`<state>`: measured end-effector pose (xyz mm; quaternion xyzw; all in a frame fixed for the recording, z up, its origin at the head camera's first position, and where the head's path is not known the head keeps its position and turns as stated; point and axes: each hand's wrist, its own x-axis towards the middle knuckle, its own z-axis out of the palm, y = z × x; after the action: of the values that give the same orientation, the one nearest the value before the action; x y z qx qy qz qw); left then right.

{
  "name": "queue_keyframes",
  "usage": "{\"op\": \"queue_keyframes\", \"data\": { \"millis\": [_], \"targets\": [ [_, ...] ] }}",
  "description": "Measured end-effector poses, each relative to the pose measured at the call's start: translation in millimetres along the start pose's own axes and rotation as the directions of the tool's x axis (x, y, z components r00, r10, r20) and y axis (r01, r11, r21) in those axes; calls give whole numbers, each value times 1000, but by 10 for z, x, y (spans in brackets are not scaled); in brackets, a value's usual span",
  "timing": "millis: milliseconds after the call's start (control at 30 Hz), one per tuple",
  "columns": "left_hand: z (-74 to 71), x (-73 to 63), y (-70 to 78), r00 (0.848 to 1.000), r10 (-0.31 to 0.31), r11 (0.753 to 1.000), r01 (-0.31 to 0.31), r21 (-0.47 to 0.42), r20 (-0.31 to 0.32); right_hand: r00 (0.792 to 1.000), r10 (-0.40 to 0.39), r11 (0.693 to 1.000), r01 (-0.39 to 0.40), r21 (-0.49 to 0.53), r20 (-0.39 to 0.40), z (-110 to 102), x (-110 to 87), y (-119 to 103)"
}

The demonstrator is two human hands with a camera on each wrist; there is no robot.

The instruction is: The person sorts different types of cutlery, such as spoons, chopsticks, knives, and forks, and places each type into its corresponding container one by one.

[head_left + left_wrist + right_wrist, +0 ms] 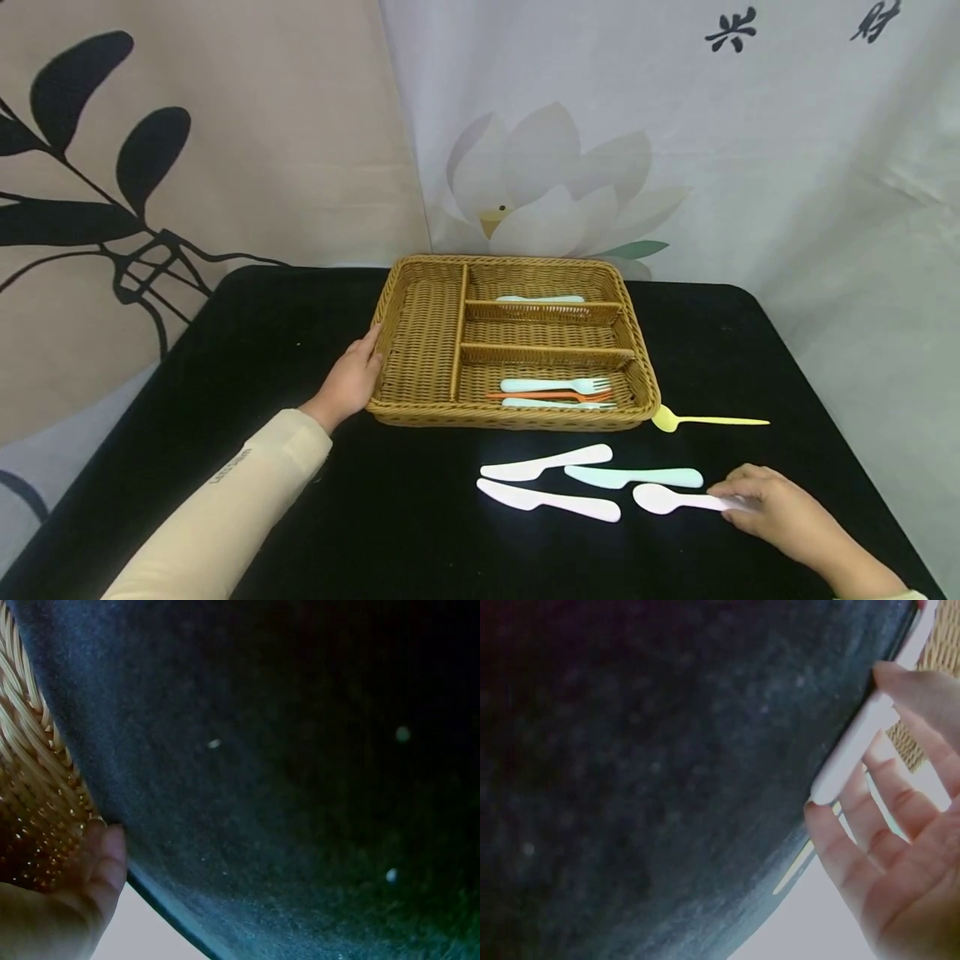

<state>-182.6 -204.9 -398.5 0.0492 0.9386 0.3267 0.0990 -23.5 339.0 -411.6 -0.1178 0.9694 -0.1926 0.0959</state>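
Observation:
In the head view my left hand (pixel 351 379) touches the left side of a divided wicker basket (pixel 420 414), its fingers along the outer wall. The left wrist view shows the fingers (pixel 111 859) right against the weave. At the lower right, my right hand (pixel 776 508) pinches the handle of a pale pink spoon (pixel 656 499), whose bowl points left. Thumb and fingertips meet the handle (pixel 847 759) in the right wrist view. Left of the spoon lie a mint knife (pixel 637 477) and two white knives (pixel 551 461).
In the basket's front compartment are mint forks (pixel 536 385) and an orange fork (pixel 540 395); a mint utensil (pixel 540 298) lies in the back one. A yellow spoon (pixel 712 420) lies by the basket's right front corner. Black cloth (pixel 337 517) covers the table; printed fabric hangs behind.

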Motion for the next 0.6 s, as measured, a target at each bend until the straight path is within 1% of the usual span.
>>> {"op": "queue_keyframes", "data": {
  "millis": [100, 200, 267, 367, 500, 600],
  "targets": [
    [1, 0, 6, 1000, 1, 1000, -1, 2, -1, 999, -44, 998, 43, -39, -30, 11, -9, -10],
    [0, -6, 6, 1000, -8, 1000, 8, -4, 1, 998, -45, 996, 41, -78, -52, 22, -3, -41],
    [0, -10, 8, 1000, -11, 1000, 11, -12, 3, 998, -25, 996, 20, -86, -60, 22, -3, -60],
    [3, -9, 12, 1000, -11, 1000, 11, -14, 5, 998, -22, 997, 18, -73, -57, 2, -10, -66],
    [6, -5, 9, 1000, -10, 1000, 10, -12, 4, 998, -7, 1000, 5, -24, -62, -48, -14, -65],
    [7, -4, 13, 1000, -9, 1000, 9, -12, 5, 994, 3, 1000, -2, 15, -111, -93, -16, -80]
  ]
}}
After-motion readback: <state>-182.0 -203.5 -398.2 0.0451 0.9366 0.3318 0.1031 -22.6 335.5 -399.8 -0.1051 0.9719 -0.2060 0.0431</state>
